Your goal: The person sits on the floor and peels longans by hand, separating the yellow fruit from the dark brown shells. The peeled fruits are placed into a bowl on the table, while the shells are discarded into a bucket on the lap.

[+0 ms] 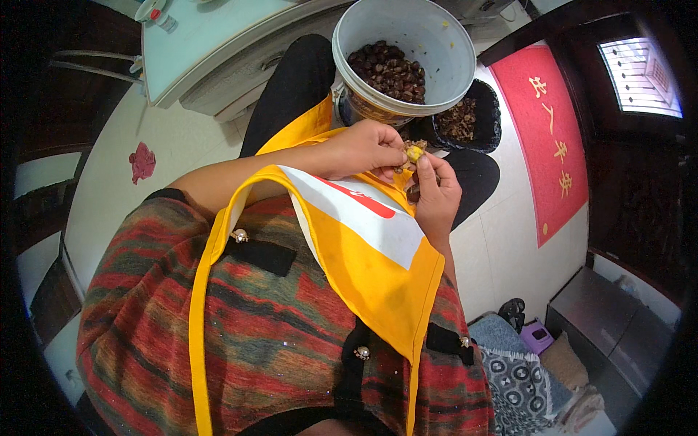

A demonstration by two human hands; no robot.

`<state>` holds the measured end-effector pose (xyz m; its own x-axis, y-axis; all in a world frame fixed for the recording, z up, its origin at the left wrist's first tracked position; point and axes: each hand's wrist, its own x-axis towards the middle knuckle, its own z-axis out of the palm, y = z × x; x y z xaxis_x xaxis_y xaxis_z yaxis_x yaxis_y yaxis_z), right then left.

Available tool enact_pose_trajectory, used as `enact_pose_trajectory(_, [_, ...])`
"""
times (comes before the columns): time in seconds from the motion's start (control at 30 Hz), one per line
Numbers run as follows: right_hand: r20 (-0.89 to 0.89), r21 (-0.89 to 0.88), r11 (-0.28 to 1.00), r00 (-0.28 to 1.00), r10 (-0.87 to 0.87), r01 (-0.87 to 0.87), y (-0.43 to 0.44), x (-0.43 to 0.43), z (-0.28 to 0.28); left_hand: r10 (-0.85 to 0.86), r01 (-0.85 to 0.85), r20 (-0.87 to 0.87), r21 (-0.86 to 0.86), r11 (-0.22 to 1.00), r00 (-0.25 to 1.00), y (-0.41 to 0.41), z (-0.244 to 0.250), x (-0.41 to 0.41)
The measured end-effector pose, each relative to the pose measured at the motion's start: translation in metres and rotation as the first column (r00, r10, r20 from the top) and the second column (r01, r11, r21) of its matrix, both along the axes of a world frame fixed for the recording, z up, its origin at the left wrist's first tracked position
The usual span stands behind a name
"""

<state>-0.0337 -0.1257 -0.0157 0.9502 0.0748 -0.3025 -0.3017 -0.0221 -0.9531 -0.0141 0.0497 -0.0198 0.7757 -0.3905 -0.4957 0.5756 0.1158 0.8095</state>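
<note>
A partly peeled chestnut (415,153) with yellow flesh shows between my two hands, above my lap. Brown shell or skin clings around it. My left hand (377,150) pinches its left side with thumb and fingers, and my right hand (440,188) grips it from the right. Tucked under the curled fingers of my right hand is a dark brown unpeeled chestnut (414,193); how many lie there is hidden. Just beyond my hands stands a white plastic bucket (444,60), holding many brown chestnuts (388,71) at its bottom.
Right of the bucket, a bin lined with a black bag (493,117) holds shell scraps (458,120). A yellow apron (371,272) covers my front. The glass-topped table (212,43) is at upper left. A red mat (545,136) bearing writing lies right. Red cloth or paper (142,162) lies leftward.
</note>
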Motion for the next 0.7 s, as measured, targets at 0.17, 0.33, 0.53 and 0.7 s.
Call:
enact_pose_trajectory(0.17, [-0.022, 0.015, 1.000, 1.000, -0.013, 0.013, 0.003, 0.000, -0.004, 0.043, -0.046, 0.100, 0.026, 0.999, 0.994, -0.005, -0.002, 0.000])
enact_pose_trajectory(0.33, [-0.068, 0.159, 0.987, 0.998, -0.007, 0.017, 0.003, 0.001, -0.006, 0.051, -0.067, 0.204, 0.071, 0.995, 0.978, -0.010, -0.004, 0.001])
enact_pose_trajectory(0.53, [-0.210, 0.395, 0.919, 0.975, 0.066, 0.023, -0.007, 0.004, -0.003, 0.054, -0.052, 0.117, -0.017, 0.998, 0.992, -0.011, -0.002, 0.001])
enact_pose_trajectory(0.7, [-0.181, 0.435, 0.900, 0.981, 0.075, 0.011, -0.005, 0.004, -0.003, 0.068, -0.074, 0.185, 0.025, 0.997, 0.980, -0.009, 0.001, 0.001])
